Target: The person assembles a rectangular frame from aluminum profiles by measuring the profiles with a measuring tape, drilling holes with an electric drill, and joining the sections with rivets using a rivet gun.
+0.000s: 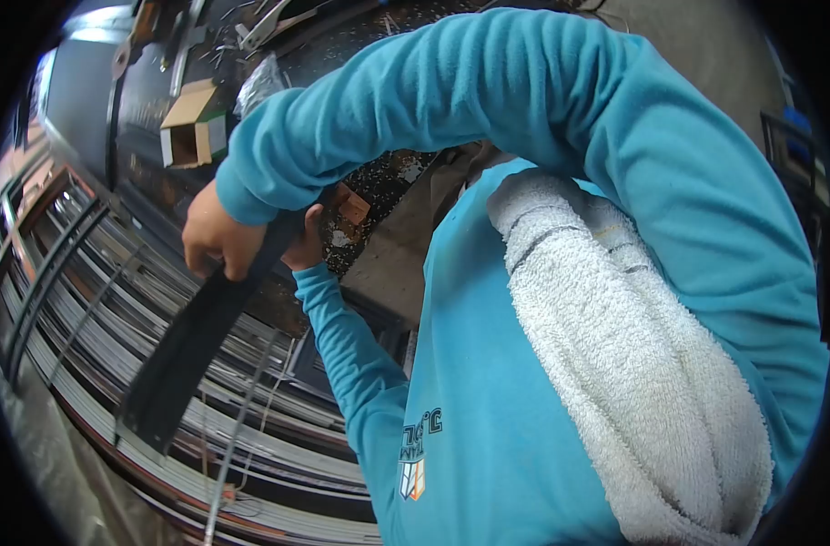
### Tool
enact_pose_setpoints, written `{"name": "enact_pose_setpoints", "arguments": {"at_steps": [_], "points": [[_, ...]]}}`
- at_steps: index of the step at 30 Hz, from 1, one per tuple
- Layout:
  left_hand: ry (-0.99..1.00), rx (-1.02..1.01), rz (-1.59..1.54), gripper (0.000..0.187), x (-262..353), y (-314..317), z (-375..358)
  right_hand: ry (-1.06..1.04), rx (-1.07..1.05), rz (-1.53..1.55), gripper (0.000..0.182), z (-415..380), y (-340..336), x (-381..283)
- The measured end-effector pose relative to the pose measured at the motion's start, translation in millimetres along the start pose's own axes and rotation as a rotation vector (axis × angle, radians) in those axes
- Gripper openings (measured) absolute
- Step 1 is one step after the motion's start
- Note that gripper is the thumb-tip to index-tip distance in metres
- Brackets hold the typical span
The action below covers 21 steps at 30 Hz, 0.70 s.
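A long, flat, dark strip (192,341), probably a metal profile, slants across the view to the lower left. My right hand (222,235) grips it from above, fingers curled over its edge. Closer to my body, my left hand (306,244) is at the strip's upper end with the thumb raised. The strip and my right sleeve partly hide the left hand's fingers. Beyond the left hand, a small orange-brown block (352,209) lies on the dark bench top (388,187), among pale shavings.
An open cardboard box (194,127) stands on the bench beside a clear plastic bag (260,84). Tools and metal pieces lie farther back. Below the strip is a rack of long metal profiles (278,437). A white towel (633,337) hangs over my chest.
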<state>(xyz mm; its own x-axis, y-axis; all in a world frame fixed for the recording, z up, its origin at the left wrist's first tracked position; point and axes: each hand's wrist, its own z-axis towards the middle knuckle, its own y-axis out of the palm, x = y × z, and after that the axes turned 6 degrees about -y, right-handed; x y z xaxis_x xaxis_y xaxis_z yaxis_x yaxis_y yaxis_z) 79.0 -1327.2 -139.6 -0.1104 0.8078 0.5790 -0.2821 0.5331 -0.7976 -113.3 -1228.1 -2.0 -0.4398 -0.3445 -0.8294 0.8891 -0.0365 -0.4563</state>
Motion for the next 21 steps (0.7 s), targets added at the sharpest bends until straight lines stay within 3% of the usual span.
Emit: {"name": "enact_pose_setpoints", "arguments": {"at_steps": [3, 4, 7, 9, 14, 17, 21], "points": [[-0.045, 0.081, -0.030, 0.066, -33, 12, -16, 0.017, 0.075, -0.166, 0.032, -50, 12, 44], [0.199, 0.037, 0.389, 0.066, 7, -2, 2, 0.159, 0.073, -0.198, 0.036, -86, 9, 42], [-0.168, 0.005, -0.312, 0.067, -22, 25, -19, 0.364, -0.105, -0.551, 0.062, -176, 27, 79], [-0.249, -0.042, -0.265, 0.071, -23, 29, -16, 0.456, -0.186, -0.604, 0.070, -216, 39, 92], [-0.128, -0.179, -0.101, 0.072, -2, 30, -17, 0.350, -0.151, -0.493, 0.076, -265, 24, 103], [-0.009, -0.241, 0.194, 0.068, 1, 34, -21, 0.340, -0.169, -0.476, 0.078, -274, 19, 101], [-0.124, -0.185, -0.031, 0.062, 2, 37, -19, 0.327, -0.141, -0.464, 0.072, -276, 21, 104]]}}
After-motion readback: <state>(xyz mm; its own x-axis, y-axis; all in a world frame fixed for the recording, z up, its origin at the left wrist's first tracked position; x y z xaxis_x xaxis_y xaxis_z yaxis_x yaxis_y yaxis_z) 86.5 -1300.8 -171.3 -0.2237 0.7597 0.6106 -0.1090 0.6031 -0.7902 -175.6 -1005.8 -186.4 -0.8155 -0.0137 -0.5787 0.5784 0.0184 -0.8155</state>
